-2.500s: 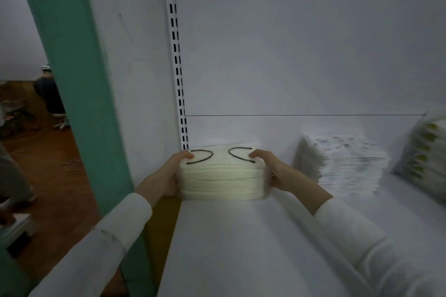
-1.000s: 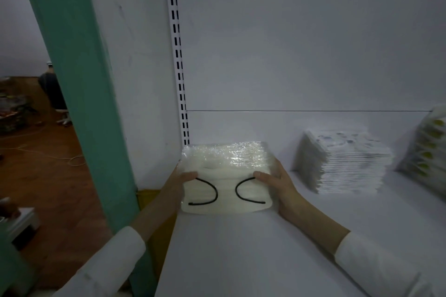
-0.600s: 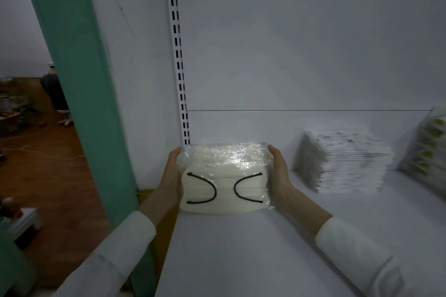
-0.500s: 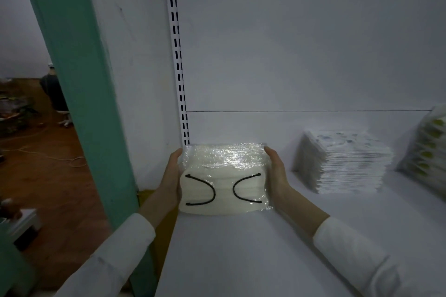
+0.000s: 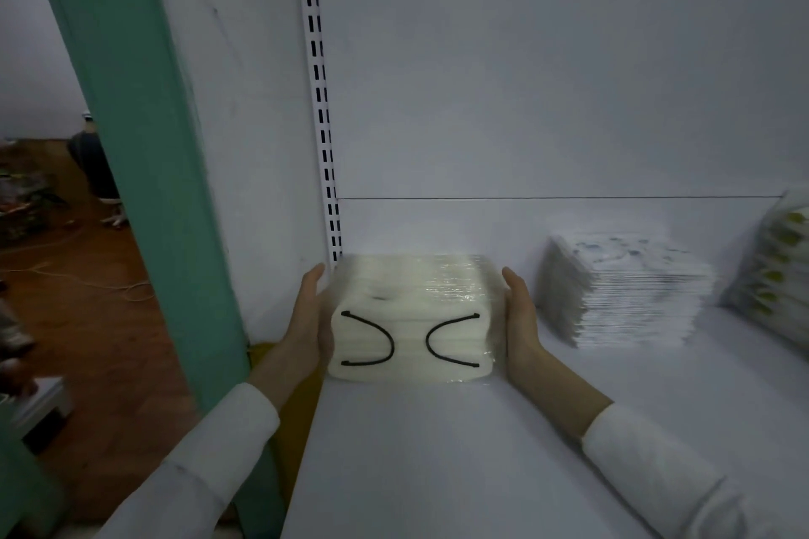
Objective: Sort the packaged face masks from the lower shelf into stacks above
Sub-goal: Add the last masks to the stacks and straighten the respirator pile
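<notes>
A stack of cream face masks in clear wrap (image 5: 411,311), with black ear loops on the top one, leans forward on the white shelf (image 5: 437,451) near its left end. My left hand (image 5: 308,319) lies flat against the stack's left side. My right hand (image 5: 518,315) presses flat on its right side. The stack's back edge stands against the shelf's rear panel.
A stack of white printed mask packs (image 5: 626,293) sits to the right on the same shelf. Packs with yellow-green marks (image 5: 783,267) lean at the far right edge. A slotted upright (image 5: 321,101) and a green post (image 5: 144,144) stand left. A person (image 5: 94,162) sits far left.
The stack was upright between my hands, then tipped forward so its looped face shows. My fingers have moved from the front face to the two sides.
</notes>
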`<state>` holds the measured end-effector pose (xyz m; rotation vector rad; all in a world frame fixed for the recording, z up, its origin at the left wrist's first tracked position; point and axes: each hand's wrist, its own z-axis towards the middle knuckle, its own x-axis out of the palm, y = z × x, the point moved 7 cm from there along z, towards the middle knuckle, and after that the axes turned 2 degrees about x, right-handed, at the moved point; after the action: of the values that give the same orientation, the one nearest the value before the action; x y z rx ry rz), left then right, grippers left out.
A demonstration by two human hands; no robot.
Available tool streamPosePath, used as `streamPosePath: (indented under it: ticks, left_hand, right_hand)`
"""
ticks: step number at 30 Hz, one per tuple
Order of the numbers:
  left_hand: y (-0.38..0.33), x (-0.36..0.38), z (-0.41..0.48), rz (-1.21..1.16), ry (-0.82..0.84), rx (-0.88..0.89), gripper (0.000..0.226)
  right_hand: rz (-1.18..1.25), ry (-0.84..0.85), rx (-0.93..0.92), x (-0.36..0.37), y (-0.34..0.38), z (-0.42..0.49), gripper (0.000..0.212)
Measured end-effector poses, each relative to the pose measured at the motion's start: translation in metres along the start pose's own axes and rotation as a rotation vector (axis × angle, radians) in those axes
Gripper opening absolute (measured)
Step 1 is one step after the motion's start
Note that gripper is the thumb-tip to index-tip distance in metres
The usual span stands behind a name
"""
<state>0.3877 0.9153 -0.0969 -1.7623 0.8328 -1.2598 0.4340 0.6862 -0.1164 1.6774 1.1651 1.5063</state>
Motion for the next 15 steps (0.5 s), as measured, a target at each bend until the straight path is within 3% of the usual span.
streamPosePath:
  ticks: [3,7,10,15]
  left_hand:
    - [0.002,-0.007,0.001,0.001,0.042,-0.002,0.056]
    - [0.007,-0.002,-0.002,0.011,0.076,0.01,0.039]
    - [0.009,0.003,-0.007,0.02,0.104,-0.046,0.052]
    - [0.006,-0.002,0.0,0.093,0.06,-0.016,0.049]
  right_hand:
    - [-0.016,-0.009,-0.024,-0.007,0.003,0.004,0.058]
    - [0.0,0.045,0.023,-0.002,-0.003,0.002,0.051]
    - [0.023,0.06,0.052,0.003,-0.006,-0.001,0.052]
    - [0.01,0.062,0.07,-0.001,-0.006,-0.004,0.048]
